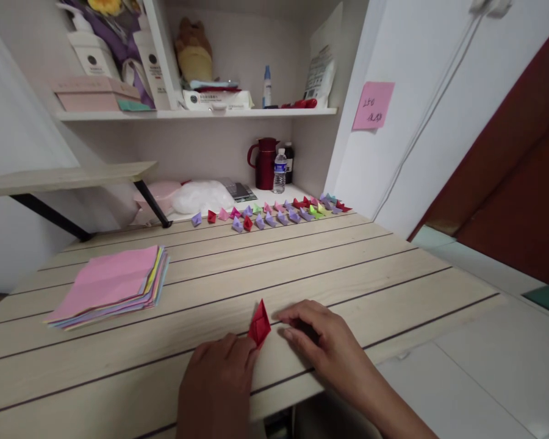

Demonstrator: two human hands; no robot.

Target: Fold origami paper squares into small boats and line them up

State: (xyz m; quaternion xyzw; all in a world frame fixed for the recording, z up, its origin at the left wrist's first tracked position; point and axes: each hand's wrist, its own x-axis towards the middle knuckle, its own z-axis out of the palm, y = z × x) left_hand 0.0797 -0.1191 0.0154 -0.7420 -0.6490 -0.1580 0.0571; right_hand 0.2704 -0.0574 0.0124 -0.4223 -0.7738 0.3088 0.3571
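Observation:
A small red folded paper boat (260,325) is on the slatted wooden table near its front edge, with its pointed end up and away from me. My left hand (219,378) is closed at the boat's lower left side, and the fingertips gripping it are partly hidden behind the hand. Just to the right of the boat is my right hand (322,341), apart from it, thumb and fingers curved with a gap between them and nothing held.
A stack of coloured square paper (114,280), pink on top, lies at the left. Along the table's back stand several small paper boats (269,219). Behind them are a dark red jug (266,164) and a water bottle (279,172). A raised wooden shelf (68,178) overhangs the left rear.

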